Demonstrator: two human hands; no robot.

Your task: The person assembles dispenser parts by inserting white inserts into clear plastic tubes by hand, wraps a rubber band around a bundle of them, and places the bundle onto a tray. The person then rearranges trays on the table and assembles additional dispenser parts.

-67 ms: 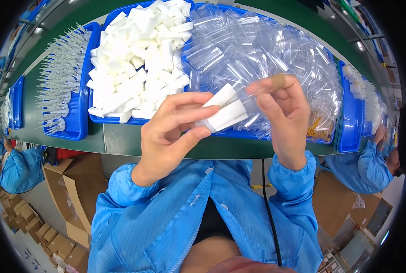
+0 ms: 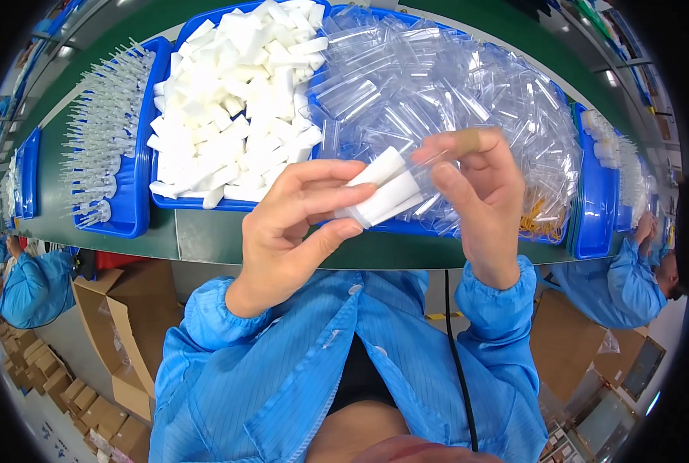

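Note:
My left hand is closed around a few white foam pieces, which point up and to the right. Clear plastic shows around their lower ends, by my fingertips. Close to the right of them, my right hand is curled, thumb and forefinger pinching a clear plastic sleeve. That sleeve is see-through, so its exact outline against the heap behind is hard to make out; its near end meets or overlaps the foam. A tan band wraps one right finger.
Beyond my hands stand a blue tray of white foam pieces and a heap of clear plastic sleeves. Yellow rubber bands lie at its right. White nozzle-like parts fill a left tray. Blue stacked trays stand right. Co-workers sit both sides.
My left hand and the foam pieces have shifted slightly right. The right thumb and fingertips have moved a little, with the clear sleeve now nearer the foam's ends.

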